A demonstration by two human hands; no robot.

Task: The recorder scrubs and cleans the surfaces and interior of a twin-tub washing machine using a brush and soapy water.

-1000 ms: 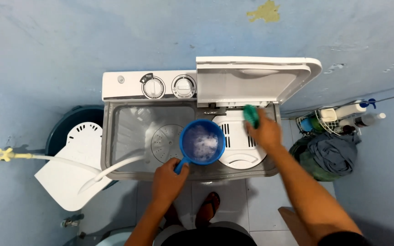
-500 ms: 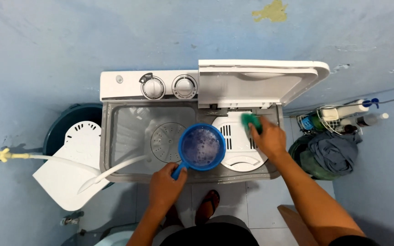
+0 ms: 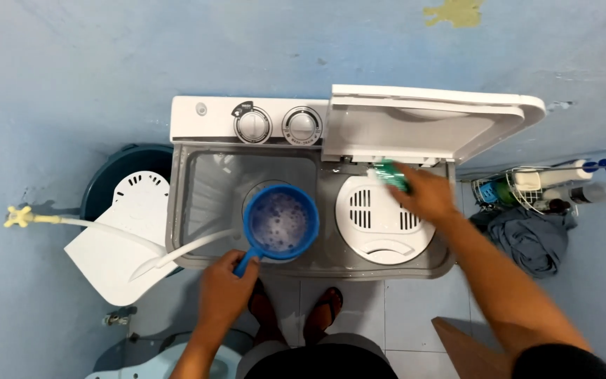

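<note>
the green scrub sponge (image 3: 391, 175) is pinched in the curled fingers of the right hand (image 3: 426, 193) at the far rim of the white slotted spinner cover (image 3: 385, 219), while the round blue plastic dipper (image 3: 280, 222) of sudsy water is gripped by its handle in the left hand (image 3: 224, 295) over the grey wash tub (image 3: 208, 193), well left of the sponge.

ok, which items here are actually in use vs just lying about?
In use:
- left hand holding blue dipper of soapy water
- right hand pressing green scrubber at the back of the white spinner cover
- washing machine, lid raised

Lying about:
- white hose
- wire rack of bottles
- grey cloth
- dark tub
</note>
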